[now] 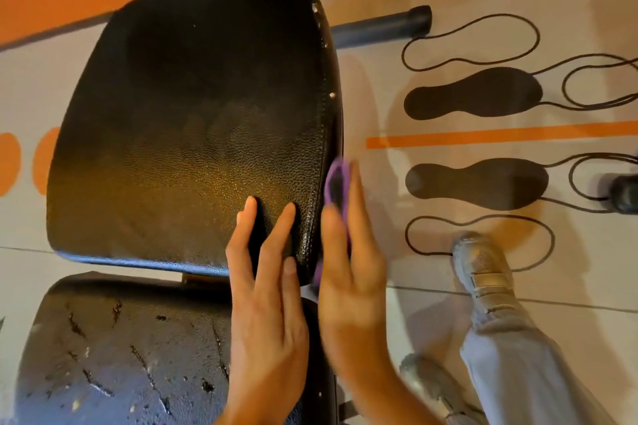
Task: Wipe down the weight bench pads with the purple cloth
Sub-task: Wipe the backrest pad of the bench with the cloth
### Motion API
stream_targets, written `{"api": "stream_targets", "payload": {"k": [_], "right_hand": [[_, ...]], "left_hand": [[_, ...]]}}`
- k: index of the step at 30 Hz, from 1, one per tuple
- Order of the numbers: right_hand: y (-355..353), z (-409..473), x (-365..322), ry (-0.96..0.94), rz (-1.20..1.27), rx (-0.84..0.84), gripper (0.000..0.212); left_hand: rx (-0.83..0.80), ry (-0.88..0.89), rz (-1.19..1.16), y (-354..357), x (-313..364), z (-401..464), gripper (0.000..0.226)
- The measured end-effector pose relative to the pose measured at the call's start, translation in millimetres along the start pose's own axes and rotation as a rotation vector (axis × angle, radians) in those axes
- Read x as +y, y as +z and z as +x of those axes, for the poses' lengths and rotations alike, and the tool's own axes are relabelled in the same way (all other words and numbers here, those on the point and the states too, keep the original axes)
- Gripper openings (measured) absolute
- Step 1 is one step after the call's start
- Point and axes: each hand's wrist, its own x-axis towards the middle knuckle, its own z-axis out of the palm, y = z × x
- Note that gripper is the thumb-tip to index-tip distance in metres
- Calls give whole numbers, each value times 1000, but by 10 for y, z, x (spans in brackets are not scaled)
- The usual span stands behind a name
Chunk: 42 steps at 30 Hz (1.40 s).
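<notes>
A large black leather back pad (193, 121) fills the middle of the view. Below it lies a worn seat pad (117, 348) with cracks and tears. My left hand (266, 290) rests flat on the back pad's lower right corner, fingers spread, holding nothing. My right hand (348, 272) presses the purple cloth (335, 183) against the right side edge of the back pad. The cloth shows above and below my fingers; most of it is hidden behind the hand. The right hand is blurred.
The floor is grey with orange stripes (500, 134) and black footprint markings (473, 93). A dark bench foot bar (383, 26) sticks out to the right. My leg in grey trousers and a grey shoe (480, 262) stands right of the bench.
</notes>
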Motion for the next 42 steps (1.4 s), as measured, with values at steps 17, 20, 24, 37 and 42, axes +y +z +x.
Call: {"api": "stream_targets", "payload": {"k": [17, 20, 24, 37, 42], "right_hand": [[60, 867, -137, -100, 110, -51, 36], [38, 1430, -211, 98, 136, -44, 27], [64, 708, -166, -81, 71, 8, 40], [73, 835, -291, -177, -114, -75, 44], [121, 1942, -319, 170, -44, -85, 29]], "left_hand": [[-55, 137, 110, -19, -73, 1356, 44], [-41, 133, 120, 5, -78, 1349, 43], [-39, 129, 111, -3, -87, 1364, 44], [-55, 91, 116, 2, -13, 1356, 44], [-71, 65, 135, -23, 36, 1365, 44]]}}
